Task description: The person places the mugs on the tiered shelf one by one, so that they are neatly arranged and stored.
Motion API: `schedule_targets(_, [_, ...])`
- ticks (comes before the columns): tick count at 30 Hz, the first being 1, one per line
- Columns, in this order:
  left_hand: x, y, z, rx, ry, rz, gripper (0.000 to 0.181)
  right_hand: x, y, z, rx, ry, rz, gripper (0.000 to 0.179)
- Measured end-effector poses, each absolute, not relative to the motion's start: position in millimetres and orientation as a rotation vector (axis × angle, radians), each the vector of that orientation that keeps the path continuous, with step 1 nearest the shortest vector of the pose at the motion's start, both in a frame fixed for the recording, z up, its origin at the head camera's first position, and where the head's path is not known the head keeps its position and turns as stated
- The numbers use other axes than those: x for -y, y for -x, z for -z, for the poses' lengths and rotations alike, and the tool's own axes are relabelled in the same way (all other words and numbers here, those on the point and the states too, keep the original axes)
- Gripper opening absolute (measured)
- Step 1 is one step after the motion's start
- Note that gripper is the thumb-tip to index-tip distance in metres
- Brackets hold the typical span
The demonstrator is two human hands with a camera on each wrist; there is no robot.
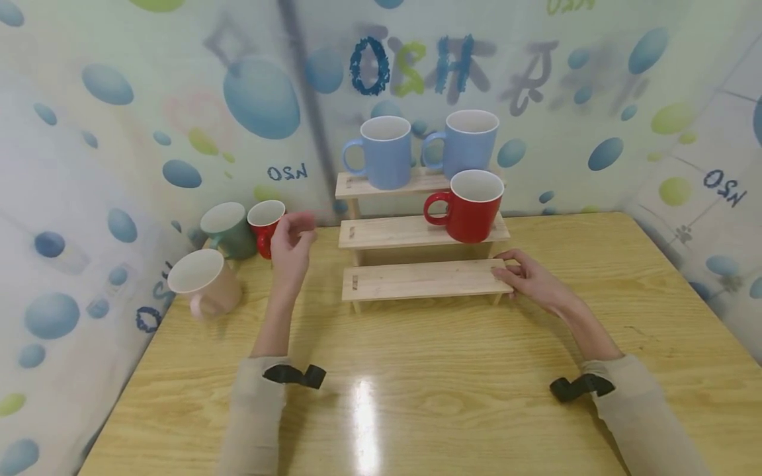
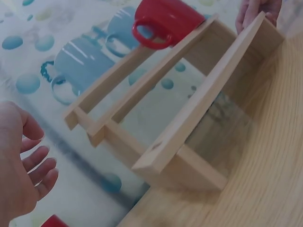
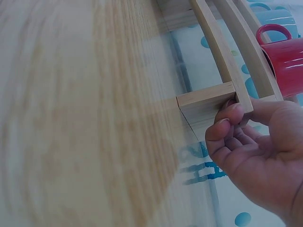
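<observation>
A three-tier wooden shelf rack (image 1: 425,281) stands at the back of the table. My right hand (image 1: 532,281) pinches the right end of its lowest board; in the right wrist view the thumb and fingers (image 3: 232,113) close on that corner. My left hand (image 1: 290,254) is raised beside a red mug (image 1: 266,215) at the left, partly covering it. Nothing is held in that hand, and its fingers (image 2: 40,163) are loosely bent. Another red mug (image 1: 473,208) sits on the middle tier's right side. Two blue mugs (image 1: 387,155) stand on the top tier.
Left of the left hand, a green mug (image 1: 229,231) and a pink mug (image 1: 205,284) stand upright on the wooden table (image 1: 452,396). A patterned curtain (image 1: 268,99) hangs close behind the rack and along both sides.
</observation>
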State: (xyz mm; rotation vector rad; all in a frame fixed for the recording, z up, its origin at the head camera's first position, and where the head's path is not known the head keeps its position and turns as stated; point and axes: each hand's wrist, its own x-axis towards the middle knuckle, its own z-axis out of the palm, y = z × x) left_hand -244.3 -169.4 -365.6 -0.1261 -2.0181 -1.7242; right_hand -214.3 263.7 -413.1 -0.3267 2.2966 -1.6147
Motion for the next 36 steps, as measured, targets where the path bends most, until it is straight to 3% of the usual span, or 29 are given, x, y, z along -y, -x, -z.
schedule_targets(24, [235, 244, 397, 2.156, -0.253, 1.423, 0.042, -265, 214, 414, -2.305, 0.315, 1.602, 0.053])
schedule_targets(31, [247, 245, 399, 2.198, -0.29, 1.667, 0.062, -265, 215, 414, -2.308, 0.308, 1.595, 0.053])
schedule_targets(36, [254, 245, 403, 2.209, -0.312, 1.819, 0.063, -265, 215, 414, -2.306, 0.32, 1.594, 0.053])
